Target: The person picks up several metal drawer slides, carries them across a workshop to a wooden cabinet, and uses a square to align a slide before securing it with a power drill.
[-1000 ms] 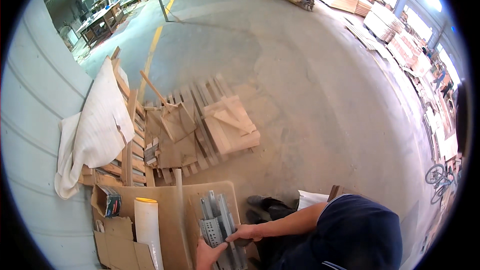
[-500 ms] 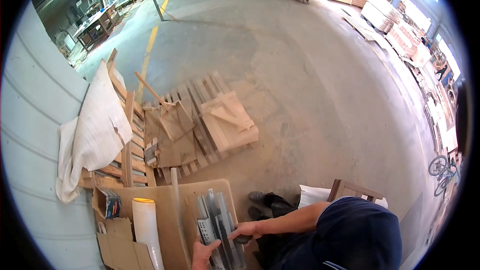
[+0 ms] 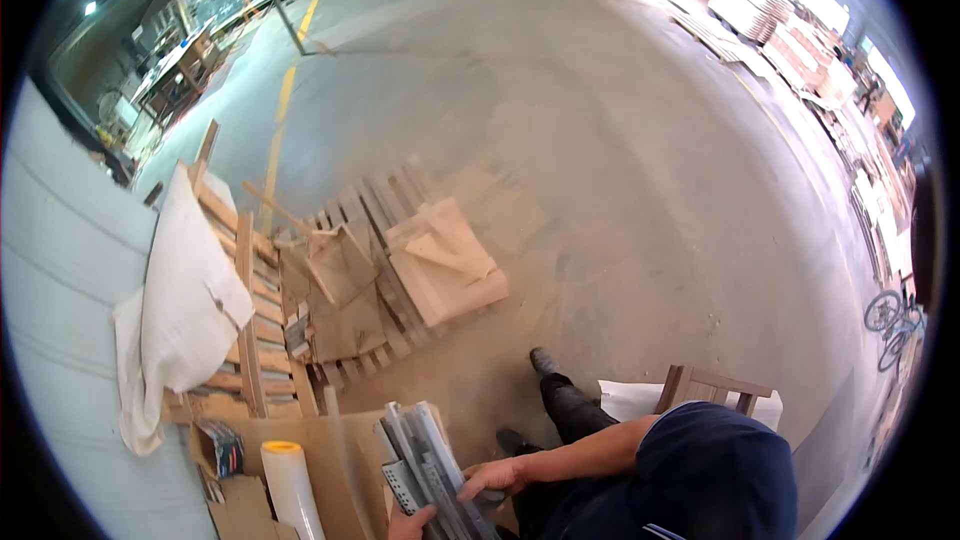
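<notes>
A bundle of long silver metal drawer slides (image 3: 430, 470), some with rows of holes, lies across both my hands at the lower middle. My left hand (image 3: 410, 522) grips the bundle from its left side near the bottom edge; only the thumb and part of the hand show. My right hand (image 3: 492, 480) closes on the right side of the slides, with a small dark grey thing beside its fingers that I cannot make out. Beneath and left of the bundle is a brown board-topped surface (image 3: 318, 428).
A white roll with a yellow end (image 3: 290, 490) and an open cardboard box (image 3: 215, 445) stand at the lower left. Ahead lie a wooden pallet (image 3: 375, 205) with boards (image 3: 450, 270) and white sheeting (image 3: 185, 310). A brown wooden frame (image 3: 715, 388) is at my right.
The slides have shifted rightward relative to the brown surface, still in both hands. One foot has stepped forward, away from the other. The whole view has turned slightly.
</notes>
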{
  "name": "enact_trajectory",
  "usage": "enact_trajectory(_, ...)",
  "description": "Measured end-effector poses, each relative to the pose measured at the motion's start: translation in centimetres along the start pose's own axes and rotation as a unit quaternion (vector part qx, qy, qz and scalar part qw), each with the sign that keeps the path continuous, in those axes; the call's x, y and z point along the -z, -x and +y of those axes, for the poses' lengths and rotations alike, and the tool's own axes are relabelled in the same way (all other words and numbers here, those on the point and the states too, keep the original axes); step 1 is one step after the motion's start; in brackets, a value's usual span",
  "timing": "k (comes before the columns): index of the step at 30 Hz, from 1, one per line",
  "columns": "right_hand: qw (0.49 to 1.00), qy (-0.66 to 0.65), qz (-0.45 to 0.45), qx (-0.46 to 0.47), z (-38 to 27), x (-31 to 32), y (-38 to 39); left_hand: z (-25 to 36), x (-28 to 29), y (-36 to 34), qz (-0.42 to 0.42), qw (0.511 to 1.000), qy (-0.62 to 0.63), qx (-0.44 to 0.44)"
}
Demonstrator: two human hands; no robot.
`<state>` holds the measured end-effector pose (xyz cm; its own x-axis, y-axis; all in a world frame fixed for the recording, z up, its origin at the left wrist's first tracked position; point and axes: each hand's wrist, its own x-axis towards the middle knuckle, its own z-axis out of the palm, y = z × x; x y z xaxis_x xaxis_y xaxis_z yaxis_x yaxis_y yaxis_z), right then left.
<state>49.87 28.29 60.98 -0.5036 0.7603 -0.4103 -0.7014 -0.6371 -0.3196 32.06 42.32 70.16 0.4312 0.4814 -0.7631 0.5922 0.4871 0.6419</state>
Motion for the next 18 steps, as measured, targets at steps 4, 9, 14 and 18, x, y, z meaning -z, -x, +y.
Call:
enact_trajectory(4, 0.998, 0.011, -0.020, 0.056, -6.3, 1.6, 4.6, 4.4, -3.7, -2.3, -0.044, 0.996, 0.039, 0.066)
enact_trajectory(9, 0.992, 0.051, 0.020, 0.117, -15.3, 7.6, 13.6, 8.5, -11.1, -12.3, -0.139, 0.988, 0.054, 0.028)
enact_trajectory(14, 0.970, 0.084, 0.132, 0.185, -25.8, 14.8, 26.1, 28.2, -32.6, -13.2, -0.276, 0.953, 0.116, -0.049)
enact_trajectory(18, 0.942, 0.104, 0.214, 0.236, -33.5, 20.1, 35.0, 28.9, -39.5, -25.4, -0.327, 0.940, 0.062, -0.076)
